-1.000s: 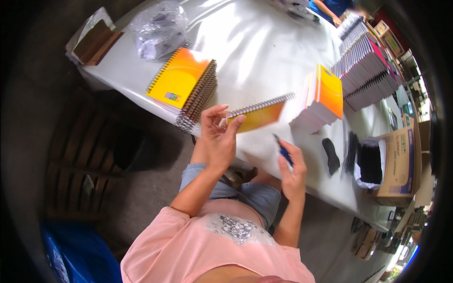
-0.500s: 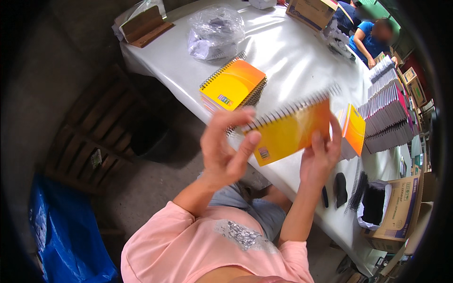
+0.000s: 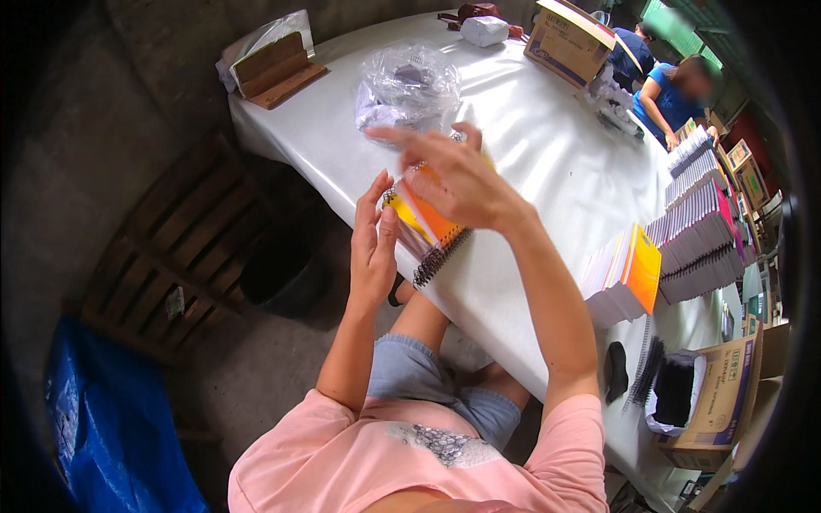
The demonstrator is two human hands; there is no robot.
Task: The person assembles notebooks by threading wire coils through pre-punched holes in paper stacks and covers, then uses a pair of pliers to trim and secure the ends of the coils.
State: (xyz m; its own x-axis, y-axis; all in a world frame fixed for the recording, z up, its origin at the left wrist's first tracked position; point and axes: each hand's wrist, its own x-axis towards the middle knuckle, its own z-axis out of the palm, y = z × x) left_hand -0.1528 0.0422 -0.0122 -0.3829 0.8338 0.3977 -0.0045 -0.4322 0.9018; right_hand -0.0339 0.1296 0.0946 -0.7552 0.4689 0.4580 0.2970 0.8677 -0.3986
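Note:
A stack of spiral-bound notebooks (image 3: 440,224) with yellow and orange covers lies near the table's left edge, its black wire coils showing at the near side. Over its top is my right hand (image 3: 462,178), fingers spread, hiding much of the upper cover; whether it touches the cover I cannot tell. My left hand (image 3: 372,256) stands at the stack's left side, its fingers stretched upward and close to the notebook edges. Neither hand grips anything. To the right, a pile of pages with yellow-orange covers (image 3: 643,272) stands on the table.
A clear plastic bag (image 3: 410,81) sits behind the notebooks on the white-covered table (image 3: 522,248). Tall stacks of bound notebooks (image 3: 697,218) line the right side. Near them are a box of black coils (image 3: 680,376) and a cardboard box (image 3: 569,43). People work at the far right.
The notebook that both hands held in the air has gone to the stack at left, and both hands have let go. My right hand has swung left over the stack.

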